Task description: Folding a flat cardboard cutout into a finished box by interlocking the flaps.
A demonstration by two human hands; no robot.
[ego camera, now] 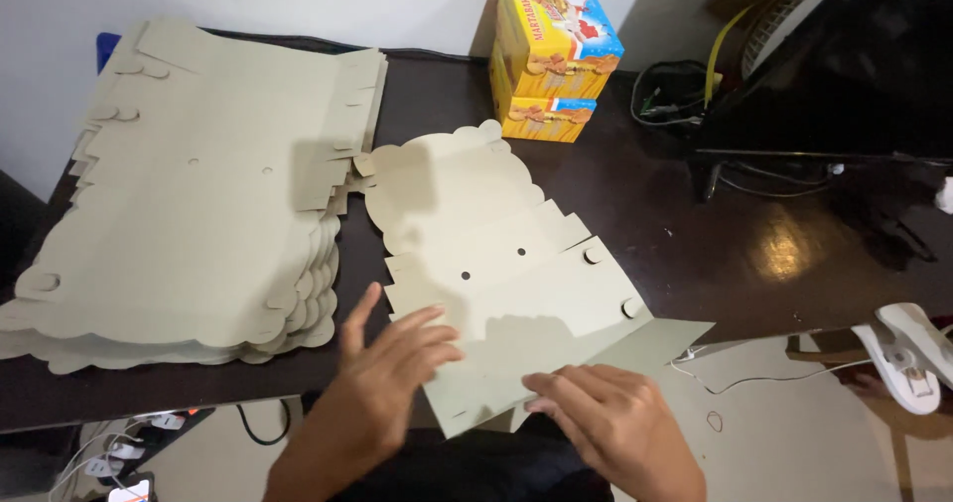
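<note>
Dark brown table (695, 234): stack of flat cardboard blanks (199, 194) at left, single flat blank (496, 264) in middle, two assembled yellow boxes (551, 55) far, black cables (670, 95) far right.

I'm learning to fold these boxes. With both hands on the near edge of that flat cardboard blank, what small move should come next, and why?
Probably fold the near flap up along its crease. The flat blank lies unfolded on the table, and the left hand and right hand both rest flat on its near edge, gripping nothing.

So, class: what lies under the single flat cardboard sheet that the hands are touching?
The dark table lies under the cardboard sheet; its near corner overhangs the edge. Both hands, left and right, rest on it. Anything beneath it is hidden.
</note>
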